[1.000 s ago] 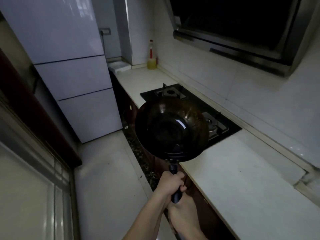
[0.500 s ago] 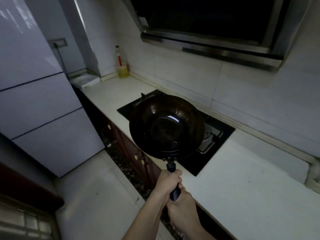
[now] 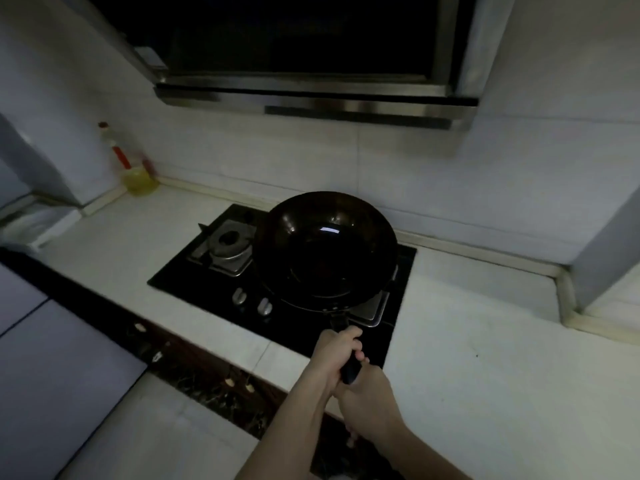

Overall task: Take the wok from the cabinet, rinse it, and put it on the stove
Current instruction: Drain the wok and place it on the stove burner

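The dark round wok (image 3: 327, 245) is over the right burner of the black gas stove (image 3: 180, 277) set into the white counter. Whether it rests on the burner or hangs just above it I cannot tell. Both hands grip its black handle (image 3: 349, 368), which points toward me. My left hand (image 3: 337, 355) holds the handle nearer the wok. My right hand (image 3: 370, 403) holds the handle's end, just behind the left. The left burner (image 3: 227, 245) is uncovered, and two knobs (image 3: 251, 301) sit at the stove's front.
A steel range hood (image 3: 311, 98) hangs over the stove. An oil bottle (image 3: 136, 168) stands in the back left corner of the white counter (image 3: 485, 358). Dark cabinet doors (image 3: 180, 351) run below the counter edge. A wall corner (image 3: 602, 244) juts out at right.
The wok has moved from in front of the counter edge to over the right burner. My view has turned right, from the fridge and floor to facing the stove.
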`<state>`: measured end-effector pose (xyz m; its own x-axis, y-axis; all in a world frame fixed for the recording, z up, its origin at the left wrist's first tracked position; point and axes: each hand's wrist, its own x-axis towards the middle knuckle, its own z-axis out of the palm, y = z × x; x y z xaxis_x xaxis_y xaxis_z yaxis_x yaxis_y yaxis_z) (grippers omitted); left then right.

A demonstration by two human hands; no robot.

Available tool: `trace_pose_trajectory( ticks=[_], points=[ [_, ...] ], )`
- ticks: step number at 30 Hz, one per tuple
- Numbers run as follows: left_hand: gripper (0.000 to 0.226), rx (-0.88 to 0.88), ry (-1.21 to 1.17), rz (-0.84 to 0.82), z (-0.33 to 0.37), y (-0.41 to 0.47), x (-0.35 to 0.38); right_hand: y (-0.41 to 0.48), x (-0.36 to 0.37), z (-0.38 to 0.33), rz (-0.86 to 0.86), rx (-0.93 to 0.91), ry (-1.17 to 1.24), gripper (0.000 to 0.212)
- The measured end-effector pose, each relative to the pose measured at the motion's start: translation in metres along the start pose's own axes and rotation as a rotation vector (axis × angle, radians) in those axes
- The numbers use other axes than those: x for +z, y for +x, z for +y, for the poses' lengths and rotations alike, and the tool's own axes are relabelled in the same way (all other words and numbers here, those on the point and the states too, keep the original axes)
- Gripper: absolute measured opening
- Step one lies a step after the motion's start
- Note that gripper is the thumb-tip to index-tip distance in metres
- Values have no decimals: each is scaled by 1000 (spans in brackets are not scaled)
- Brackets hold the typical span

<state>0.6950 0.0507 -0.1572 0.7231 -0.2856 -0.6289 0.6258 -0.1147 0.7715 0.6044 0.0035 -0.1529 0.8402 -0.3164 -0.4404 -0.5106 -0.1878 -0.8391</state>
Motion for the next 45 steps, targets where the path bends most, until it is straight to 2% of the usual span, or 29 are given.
trace_pose_trajectory(
  ticks=[6, 12, 20, 25, 33, 39, 42, 45],
  points=[
    [24, -48, 102, -165, 20, 31, -10, 23, 22, -17, 166, 123, 80, 12],
    [22, -76, 194, -275, 32, 58, -34, 39, 54, -33, 262, 187, 138, 20],
    [30, -121, 284, -340, 36, 83, -65, 53, 97, -51, 372, 234, 240, 18],
    [22, -151, 311, -383, 37, 89, -74, 57, 110, -54, 401, 238, 277, 18],
    [28, -203, 297, -408, 43, 98, -79, 70, 117, -54, 388, 238, 241, 19],
    [26, -291, 272, -477, 53, 111, -86, 79, 118, -56, 296, 259, 370, 12],
    [21, -280, 279, -474, 54, 115, -92, 82, 121, -56, 219, 255, 479, 27],
    [17, -255, 279, -472, 52, 118, -96, 82, 125, -58, 191, 233, 526, 30]
  ],
)
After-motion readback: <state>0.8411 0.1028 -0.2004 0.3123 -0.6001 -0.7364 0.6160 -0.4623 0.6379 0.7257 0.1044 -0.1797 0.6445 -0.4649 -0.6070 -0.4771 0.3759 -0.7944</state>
